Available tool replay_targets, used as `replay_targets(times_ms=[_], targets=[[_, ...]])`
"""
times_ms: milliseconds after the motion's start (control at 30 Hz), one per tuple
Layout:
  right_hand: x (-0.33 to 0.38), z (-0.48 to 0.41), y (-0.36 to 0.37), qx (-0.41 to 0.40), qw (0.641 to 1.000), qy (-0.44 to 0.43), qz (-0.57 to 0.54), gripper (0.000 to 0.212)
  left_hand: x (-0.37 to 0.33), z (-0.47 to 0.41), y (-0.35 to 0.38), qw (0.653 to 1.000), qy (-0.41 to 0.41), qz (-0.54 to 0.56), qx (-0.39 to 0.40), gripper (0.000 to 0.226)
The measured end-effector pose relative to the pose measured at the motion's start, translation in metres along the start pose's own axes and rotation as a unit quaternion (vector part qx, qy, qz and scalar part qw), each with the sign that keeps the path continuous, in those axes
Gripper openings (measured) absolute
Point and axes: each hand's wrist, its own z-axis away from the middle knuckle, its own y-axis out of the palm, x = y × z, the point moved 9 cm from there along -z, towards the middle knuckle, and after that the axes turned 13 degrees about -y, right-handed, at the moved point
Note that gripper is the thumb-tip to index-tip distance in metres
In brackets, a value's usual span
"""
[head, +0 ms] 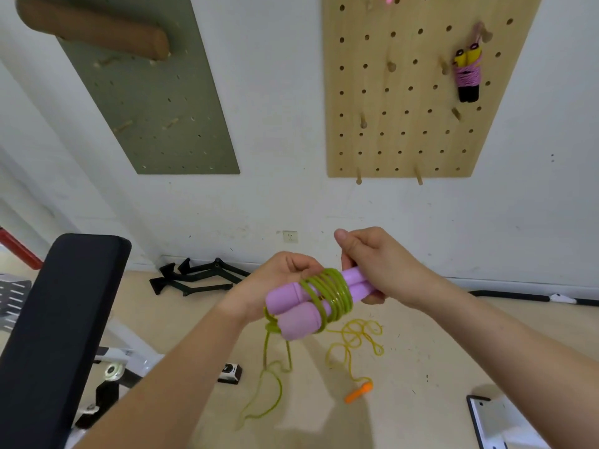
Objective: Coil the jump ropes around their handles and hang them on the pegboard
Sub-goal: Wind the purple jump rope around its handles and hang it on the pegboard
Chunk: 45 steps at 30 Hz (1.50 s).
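Gripped the far-right ends of the two lilac handles (301,307) in the right hand (379,264), with fingers curled round both and thumb raised on top. Lay side by side, long axis running from near-left to far-right, rounded butts nearest. Wound about the middle with several turns of green rope (332,291). Set the left hand (278,280) just left of those turns, with fingers curled and apparently pinching the rope at the coil, partly hidden behind the handles. Trailed a loose tail (267,351) from the near ends down to the floor. Judged the coiling unfinished, and the left hand nearer the slack, so likeliest to carry the next turn across that axis. Noted the wooden pegboard (405,134) far, up and right, with one wound bundle (467,76) hanging there.
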Motion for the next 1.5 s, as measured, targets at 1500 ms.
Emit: replay_targets(times_ms=[1500], targets=[[-0.056,-0.003,0.015,0.098,0.878,0.051,0.466,0.028,-0.007,0.056,0.071,0.579,0.321,-0.710,-0.239,0.025]])
